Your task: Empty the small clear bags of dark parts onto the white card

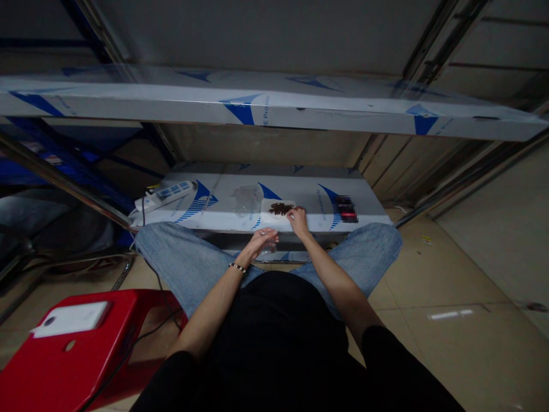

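A small white tray (pixel 268 217) on the lower shelf carries a pile of small dark brown pieces (pixel 281 208). My right hand (pixel 298 221) is at the tray's right side, fingertips pinched together at the edge of the pile; whatever lies between them is too small to name. Nearer to me, my left hand (pixel 261 240) is closed just in front of the shelf edge, with a beaded bracelet on its wrist. From its fingers hangs a clear plastic bag (pixel 270 248), partly hidden. Left of the tray lies another clear plastic wrapper (pixel 245 201).
A white power strip (pixel 171 193) lies at the left of the lower shelf (pixel 223 220), a pixelated dark item (pixel 346 209) at the right. An upper shelf (pixel 180 106) crosses above. To my left, a white phone-like device (pixel 72 318) rests on a red stool (pixel 128 309), with a cable alongside.
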Tool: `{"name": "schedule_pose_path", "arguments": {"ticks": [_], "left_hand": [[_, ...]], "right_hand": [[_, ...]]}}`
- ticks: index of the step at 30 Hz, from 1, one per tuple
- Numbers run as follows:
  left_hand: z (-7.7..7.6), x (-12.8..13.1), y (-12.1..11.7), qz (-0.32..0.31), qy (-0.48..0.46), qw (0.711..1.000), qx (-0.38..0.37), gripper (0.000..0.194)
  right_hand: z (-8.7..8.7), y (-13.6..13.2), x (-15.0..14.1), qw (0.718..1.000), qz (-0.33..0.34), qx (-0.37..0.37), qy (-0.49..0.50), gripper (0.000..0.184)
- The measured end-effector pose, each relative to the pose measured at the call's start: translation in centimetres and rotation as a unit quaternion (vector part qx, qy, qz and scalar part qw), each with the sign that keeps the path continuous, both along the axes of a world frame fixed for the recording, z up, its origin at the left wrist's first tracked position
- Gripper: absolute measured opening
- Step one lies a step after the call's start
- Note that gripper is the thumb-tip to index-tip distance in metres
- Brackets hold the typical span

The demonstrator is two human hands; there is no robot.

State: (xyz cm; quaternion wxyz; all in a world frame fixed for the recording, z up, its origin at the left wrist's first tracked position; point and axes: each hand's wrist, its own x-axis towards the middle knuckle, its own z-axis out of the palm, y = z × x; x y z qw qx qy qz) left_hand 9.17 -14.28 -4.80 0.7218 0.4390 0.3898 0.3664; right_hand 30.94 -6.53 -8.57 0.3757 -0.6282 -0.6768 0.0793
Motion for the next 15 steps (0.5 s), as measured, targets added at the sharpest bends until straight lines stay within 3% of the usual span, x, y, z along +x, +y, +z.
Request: {"name": "schedule_pose_path", "arguments": {"ticks": [8, 15], "left_hand": [[-0.1, 0.0, 0.1, -0.003, 0.01, 1.0, -0.001, 0.043], [-0.1, 0.3, 0.1, -0.01, 0.04, 0.999, 0.02, 0.041]], "right_hand": [[0.6, -0.5, -0.1, 0.999, -0.019, -0.005, 0.029, 0.009], [3.1, -1.9, -0.8, 0.987, -0.008, 0.023, 0.157, 0.008]]}}
